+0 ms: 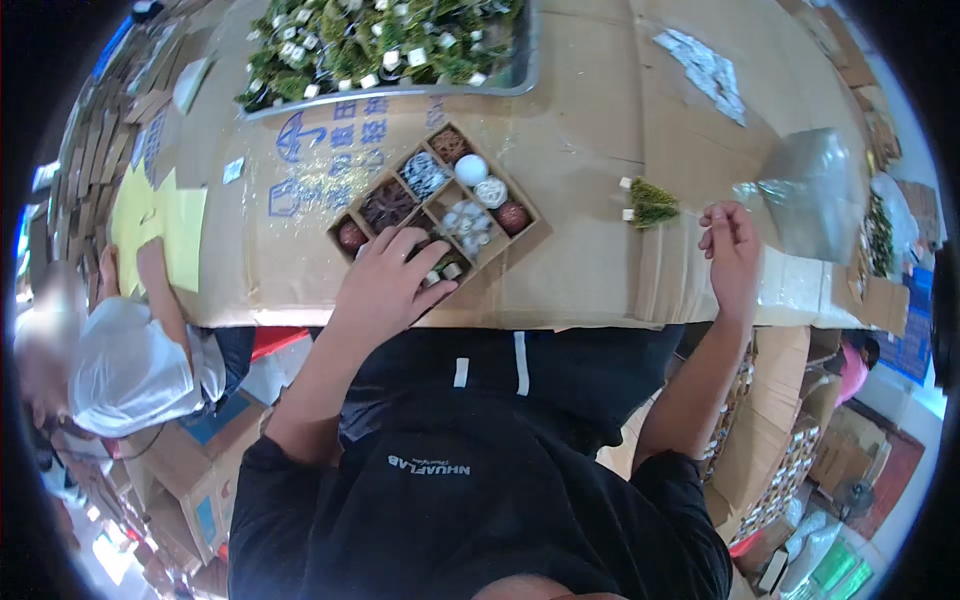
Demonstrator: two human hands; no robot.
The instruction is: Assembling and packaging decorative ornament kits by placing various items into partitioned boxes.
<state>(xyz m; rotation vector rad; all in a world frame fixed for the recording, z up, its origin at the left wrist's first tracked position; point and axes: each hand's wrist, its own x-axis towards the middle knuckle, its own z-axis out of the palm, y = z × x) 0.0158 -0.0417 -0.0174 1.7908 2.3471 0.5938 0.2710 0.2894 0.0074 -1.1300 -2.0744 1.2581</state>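
Note:
A cardboard box divided into compartments (513,240) sits turned at an angle on the table. Its cells hold brown and white balls, a white ball (470,170), dark brown shavings (387,204), blue-white bits (424,175) and pale stone-like pieces (467,226). My left hand (385,280) rests over the nearest cell, fingers spread and touching green sprigs with white cube ends (450,270); the fingers partly cover that cell and a reddish ball. To the right, my right hand (735,250) hovers with loosely bent fingers and nothing visible in them, beside loose green sprigs (654,203).
At the far edge, a metal tray (525,75) is heaped with green sprigs. Clear plastic bags (805,195) and a crumpled silvery sheet (703,72) lie on the right. Across the left side, another person handles yellow paper (185,230). Open cartons (775,400) stand below right.

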